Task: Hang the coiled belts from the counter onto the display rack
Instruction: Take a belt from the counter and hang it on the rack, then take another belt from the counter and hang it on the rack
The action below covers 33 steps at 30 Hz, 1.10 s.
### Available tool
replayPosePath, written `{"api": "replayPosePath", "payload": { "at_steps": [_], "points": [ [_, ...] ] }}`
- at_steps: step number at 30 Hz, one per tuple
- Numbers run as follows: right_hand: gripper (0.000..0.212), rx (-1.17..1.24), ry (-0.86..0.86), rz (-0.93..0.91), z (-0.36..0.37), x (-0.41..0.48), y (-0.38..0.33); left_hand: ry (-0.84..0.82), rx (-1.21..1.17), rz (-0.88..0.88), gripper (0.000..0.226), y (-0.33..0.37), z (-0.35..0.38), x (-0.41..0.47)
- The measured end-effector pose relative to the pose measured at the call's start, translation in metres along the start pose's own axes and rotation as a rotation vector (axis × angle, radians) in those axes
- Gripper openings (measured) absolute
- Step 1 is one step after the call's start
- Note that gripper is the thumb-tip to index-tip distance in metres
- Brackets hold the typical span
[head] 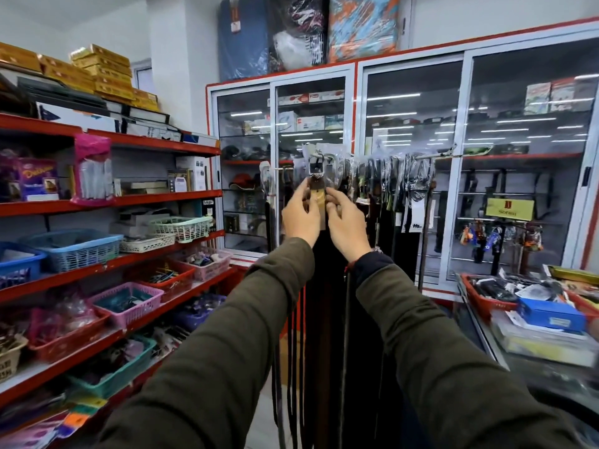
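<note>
We face the glass cabinets, and in front of them the display rack stretches across, its bar crowded with wrapped buckles so the straps drop straight and stay sorted. The counter sits low at our right. Our left hand and right hand are raised together, fingertips pinching one belt just under its buckle, likely to steady it on the hook while its brown strap hangs between them.
</note>
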State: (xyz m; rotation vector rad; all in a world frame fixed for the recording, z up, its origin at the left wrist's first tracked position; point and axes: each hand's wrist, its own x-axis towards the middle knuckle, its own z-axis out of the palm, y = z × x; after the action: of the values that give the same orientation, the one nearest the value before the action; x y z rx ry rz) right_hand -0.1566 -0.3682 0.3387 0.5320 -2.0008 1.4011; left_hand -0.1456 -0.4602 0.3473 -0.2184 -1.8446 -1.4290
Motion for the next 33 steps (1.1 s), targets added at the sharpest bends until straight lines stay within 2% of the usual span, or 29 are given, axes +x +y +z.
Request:
{"api": "replayPosePath", "payload": {
  "at_steps": [3,7,13,25,31,33],
  "points": [
    [0.042,-0.065,0.067,-0.072,-0.002,-0.026,0.016,-0.015,0.092,0.126,0.051,-0.022,0.007,-0.024],
    [0.046,-0.203,0.177,-0.125,-0.019,-0.074,0.042,0.014,0.193,0.21,0.055,-0.051,0.015,-0.071],
    [0.05,-0.554,0.188,-0.052,-0.066,-0.167,0.082,-0.158,0.306,0.297,0.055,-0.075,0.037,-0.176],
    [0.052,-0.874,0.24,0.423,-0.207,-0.375,0.114,-0.599,0.265,0.228,0.05,-0.055,0.105,-0.399],
    [0.048,-0.986,0.288,0.766,-0.283,-0.464,0.116,-0.854,0.216,0.242,0.05,-0.041,0.142,-0.484],
    [0.047,-0.977,0.221,0.885,-0.305,-0.483,0.117,-0.974,0.166,0.166,0.049,-0.038,0.157,-0.506]
  ]
}}
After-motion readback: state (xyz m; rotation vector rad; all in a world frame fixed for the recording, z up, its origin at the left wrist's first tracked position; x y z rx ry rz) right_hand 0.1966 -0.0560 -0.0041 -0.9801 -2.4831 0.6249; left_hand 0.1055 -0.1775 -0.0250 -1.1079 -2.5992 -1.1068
